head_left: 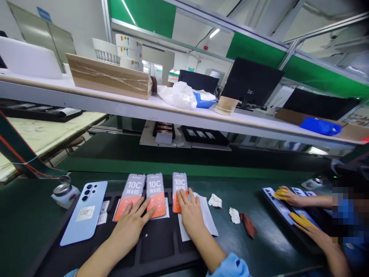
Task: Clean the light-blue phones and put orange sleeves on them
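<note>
My left hand [129, 225] lies open, fingers spread over the lower parts of a phone [133, 188] and the neighbouring phone [155, 188]. Both lie face up with grey and orange "10C WAVE" screens. My right hand [190, 215] is open too, its fingertips flat on a third face-up phone [179, 182]. A white sheet [210, 221] lies partly under that hand. To the left, a light blue phone [85, 207] rests back up, with a white label on it. Beneath them is a black compartmented tray [157, 248]. A white label sticker [103, 213] shows beside the blue phone.
A dispenser bottle [65, 192] stands at left. Crumpled white scraps [215, 201] and a brown cloth [248, 226] lie right of the tray. Another person's hands, in yellow finger covers [282, 193], touch phones at far right. A shelf [184, 111] crosses above the green bench.
</note>
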### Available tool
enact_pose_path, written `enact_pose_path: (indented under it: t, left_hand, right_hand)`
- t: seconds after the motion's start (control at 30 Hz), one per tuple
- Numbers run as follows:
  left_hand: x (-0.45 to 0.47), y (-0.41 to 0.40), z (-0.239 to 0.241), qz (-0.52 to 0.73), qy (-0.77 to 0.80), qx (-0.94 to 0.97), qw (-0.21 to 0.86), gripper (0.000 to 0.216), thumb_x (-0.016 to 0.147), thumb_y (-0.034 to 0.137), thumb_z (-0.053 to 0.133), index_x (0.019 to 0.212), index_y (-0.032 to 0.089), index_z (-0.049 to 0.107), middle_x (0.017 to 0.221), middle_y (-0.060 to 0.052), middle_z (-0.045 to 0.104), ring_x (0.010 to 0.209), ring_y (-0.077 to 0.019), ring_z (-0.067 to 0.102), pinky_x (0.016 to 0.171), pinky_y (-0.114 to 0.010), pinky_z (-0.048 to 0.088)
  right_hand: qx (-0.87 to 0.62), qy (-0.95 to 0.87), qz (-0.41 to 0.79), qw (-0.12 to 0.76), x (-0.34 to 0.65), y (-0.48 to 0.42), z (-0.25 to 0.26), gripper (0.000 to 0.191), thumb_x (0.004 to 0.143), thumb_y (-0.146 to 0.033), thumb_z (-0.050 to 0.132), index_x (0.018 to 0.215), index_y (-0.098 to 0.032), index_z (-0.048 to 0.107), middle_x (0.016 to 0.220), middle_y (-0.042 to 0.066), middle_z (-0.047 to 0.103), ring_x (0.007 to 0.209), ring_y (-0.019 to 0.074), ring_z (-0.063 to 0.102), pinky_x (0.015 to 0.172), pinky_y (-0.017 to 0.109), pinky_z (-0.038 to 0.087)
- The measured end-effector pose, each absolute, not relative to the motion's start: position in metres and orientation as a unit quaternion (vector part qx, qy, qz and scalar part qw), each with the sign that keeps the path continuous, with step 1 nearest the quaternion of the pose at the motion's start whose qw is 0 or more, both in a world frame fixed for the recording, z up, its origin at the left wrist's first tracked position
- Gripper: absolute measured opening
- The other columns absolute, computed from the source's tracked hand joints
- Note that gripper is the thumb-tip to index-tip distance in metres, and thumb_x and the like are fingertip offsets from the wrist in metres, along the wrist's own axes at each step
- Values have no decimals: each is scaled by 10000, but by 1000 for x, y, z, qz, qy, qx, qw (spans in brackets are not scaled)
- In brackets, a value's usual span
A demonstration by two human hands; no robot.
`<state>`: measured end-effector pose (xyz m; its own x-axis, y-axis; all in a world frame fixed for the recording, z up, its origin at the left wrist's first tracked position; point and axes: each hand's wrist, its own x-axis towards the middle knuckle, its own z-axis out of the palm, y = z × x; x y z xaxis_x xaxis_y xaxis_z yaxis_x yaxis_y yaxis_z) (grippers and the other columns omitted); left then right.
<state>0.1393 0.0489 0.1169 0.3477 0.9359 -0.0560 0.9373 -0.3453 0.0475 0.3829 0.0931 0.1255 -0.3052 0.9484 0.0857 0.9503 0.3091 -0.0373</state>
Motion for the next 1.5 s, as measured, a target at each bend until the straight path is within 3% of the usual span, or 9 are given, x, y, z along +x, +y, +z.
enact_pose_path:
  t: [0.2, 0.33, 0.53, 0.77, 0.93, 1.07, 1.17, 1.3, 1.5]
  left_hand:
    - [126, 53, 111, 140, 549, 824, 25, 509, 910, 68, 393, 1348, 263, 561, 1458, -63, 500, 1336, -263, 456, 1106, -491, 399]
    - [107, 52, 114, 210, 603, 769, -47, 422, 937, 138, 414, 1319, 197, 583, 1427, -107, 524, 1285, -280, 491, 1077, -469, 427]
    - [59, 22, 107, 101, 774, 607, -147, 531, 882, 181, 529, 1407, 114, 493, 1478, -229, 417, 1296, -459, 424, 958, -578, 461]
    - [42, 18, 93, 72, 791, 595, -127, 571, 816, 19, 438, 1385, 27, 494, 1382, -300, 499, 1283, -427, 479, 973, -522, 472]
    - [9, 14, 113, 221, 785, 577, -39, 611, 832, 72, 361, 1441, 43, 405, 1385, -234, 531, 1261, -315, 539, 1013, -423, 467]
    - [-22, 19, 125, 483, 735, 452, 152, 610, 866, 330, 386, 1425, 85, 409, 1252, -188, 644, 1107, -288, 652, 906, -392, 539]
    - [-29, 31, 119, 516, 697, 451, 210, 673, 856, 447, 364, 1363, 13, 454, 1124, -202, 699, 989, -278, 699, 810, -364, 577]
    - [-24, 35, 108, 454, 729, 481, 176, 523, 853, 343, 414, 1286, 112, 594, 1142, -148, 705, 1048, -282, 675, 920, -404, 531]
    - [2, 26, 109, 351, 752, 550, 95, 528, 799, 108, 398, 1273, 141, 629, 1463, -166, 468, 1354, -351, 408, 1115, -547, 313]
  right_hand:
    - [-587, -809, -6, -21, 395, 88, 118, 768, 778, 55, 344, 1501, -204, 372, 1574, 35, 326, 1447, 340, 253, 1120, 604, 242]
    - [-592, -806, -18, -14, 394, 91, 118, 785, 754, 62, 337, 1484, -217, 404, 1553, 33, 373, 1431, 304, 304, 1126, 581, 250]
    - [-581, -812, -34, -31, 369, 88, 138, 815, 737, 94, 308, 1489, -206, 402, 1575, 59, 323, 1423, 290, 334, 1117, 523, 304]
    - [-542, -838, 15, -64, 327, 87, 134, 1000, 623, 129, 344, 1525, -297, 289, 1610, -11, 209, 1460, 338, 242, 1098, 594, 324]
    - [-537, -841, 17, -65, 328, 86, 117, 992, 627, 127, 340, 1518, -307, 297, 1607, -27, 215, 1478, 346, 174, 1116, 623, 284]
    - [-538, -841, 3, -52, 331, 87, 109, 953, 661, 120, 333, 1511, -311, 312, 1602, -21, 240, 1472, 350, 195, 1115, 623, 284]
    - [-542, -839, -13, -45, 332, 88, 102, 974, 651, 132, 322, 1504, -338, 310, 1598, -35, 255, 1471, 341, 202, 1118, 616, 283]
    - [-537, -842, -15, -46, 333, 87, 101, 990, 648, 140, 303, 1507, -353, 290, 1601, -60, 237, 1475, 335, 191, 1121, 608, 282]
    - [-529, -847, 4, -53, 331, 86, 107, 957, 663, 111, 340, 1516, -320, 302, 1610, -47, 216, 1476, 367, 155, 1114, 642, 254]
